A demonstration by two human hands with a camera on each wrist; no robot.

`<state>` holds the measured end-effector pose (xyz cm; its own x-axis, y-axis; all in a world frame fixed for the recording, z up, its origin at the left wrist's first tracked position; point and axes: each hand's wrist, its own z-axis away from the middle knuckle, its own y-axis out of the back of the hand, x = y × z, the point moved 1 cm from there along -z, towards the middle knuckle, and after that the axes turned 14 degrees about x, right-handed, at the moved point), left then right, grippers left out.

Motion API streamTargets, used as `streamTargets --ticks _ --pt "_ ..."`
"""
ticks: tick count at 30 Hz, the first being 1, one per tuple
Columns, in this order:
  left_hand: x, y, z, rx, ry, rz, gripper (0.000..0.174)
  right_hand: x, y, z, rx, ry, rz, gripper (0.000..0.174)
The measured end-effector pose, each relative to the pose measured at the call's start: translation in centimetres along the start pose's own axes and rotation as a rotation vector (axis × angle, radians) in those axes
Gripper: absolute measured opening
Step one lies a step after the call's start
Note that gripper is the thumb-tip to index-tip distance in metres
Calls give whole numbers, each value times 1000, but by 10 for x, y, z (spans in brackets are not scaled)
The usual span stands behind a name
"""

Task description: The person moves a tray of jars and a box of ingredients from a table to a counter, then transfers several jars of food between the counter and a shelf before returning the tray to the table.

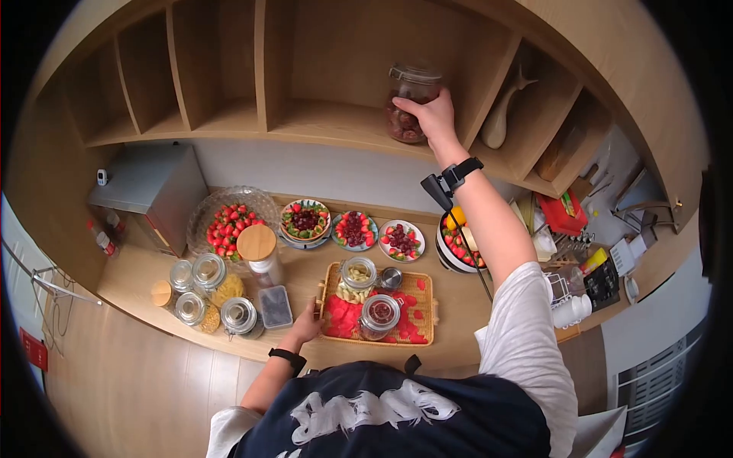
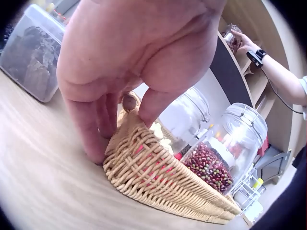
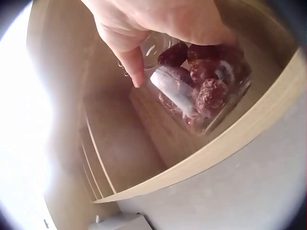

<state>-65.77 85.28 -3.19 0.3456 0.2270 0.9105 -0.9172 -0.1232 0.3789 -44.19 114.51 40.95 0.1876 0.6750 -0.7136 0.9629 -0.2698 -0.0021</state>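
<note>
My right hand (image 1: 433, 118) grips a clip-top glass jar (image 1: 405, 114) of dark red dried fruit at the wide shelf compartment; in the right wrist view the jar (image 3: 201, 91) tilts, with the thumb along its side. Down on the counter, my left hand (image 1: 307, 324) holds the left end of a wicker tray (image 1: 424, 286), its fingers over the handle (image 2: 129, 102). Red petals, a jar of pale pieces (image 1: 356, 281), a jar of red beans (image 1: 379, 317) and a small dark-lidded container (image 1: 391, 278) are in the tray.
Left of the tray stand a plastic box (image 1: 275, 307) and several jars (image 1: 238, 314). Fruit plates (image 1: 353, 230) line the back, beside a strawberry bowl (image 1: 233, 229). A grey appliance (image 1: 149, 183) is far left, a white pot (image 1: 450, 259) right. A vase (image 1: 496, 126) occupies another compartment.
</note>
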Motion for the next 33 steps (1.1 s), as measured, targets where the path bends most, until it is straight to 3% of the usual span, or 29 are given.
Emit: streamTargets --ticks 2,4,8,10,11,13,14,16,20,22,23,24,26,27,30,33 --pt "-4 -1 -2 3 -6 4 85 20 3 -10 0 1 -2 59" --pt "-2 1 -3 -28 16 22 86 30 7 -15 -24 -155 -165 59" --pt "0 1 -2 -31 44 0 86 39 18 -24 17 -74 -60 61" --pt "-5 0 -3 7 -6 -39 86 39 27 -32 -230 29 93 72" --pt "-7 0 -4 4 -4 -38 86 23 26 -21 -231 26 96 72" --pt "-11 -1 -5 9 -9 -42 85 -16 27 5 335 535 636 84" --pt "-11 -2 -4 6 0 -39 85 -27 29 2 327 530 640 84" --pt "-11 0 -4 11 -29 -38 83 -40 31 -5 213 936 785 79" --pt "-14 0 -4 15 -36 -33 83 -37 27 -26 0 874 1027 66" --pt "-14 1 -2 2 -11 -29 83 -37 30 -38 -228 886 1130 68" --pt "-12 1 -2 6 -4 -16 83 -41 30 -40 -220 905 1066 55" --pt "-10 0 -2 12 1 1 83 -44 34 -40 -231 901 1068 55" --pt "-12 0 0 -4 23 27 83 -72 40 -32 -371 721 1059 57" --pt "-17 -1 -2 0 2 3 83 -33 41 -53 -296 754 1089 53" --pt "-16 -1 -4 -2 14 29 84 -8 39 -68 -252 844 1033 53" --pt "-35 -7 -10 26 -68 29 80 -37 31 -61 -331 691 1077 55"
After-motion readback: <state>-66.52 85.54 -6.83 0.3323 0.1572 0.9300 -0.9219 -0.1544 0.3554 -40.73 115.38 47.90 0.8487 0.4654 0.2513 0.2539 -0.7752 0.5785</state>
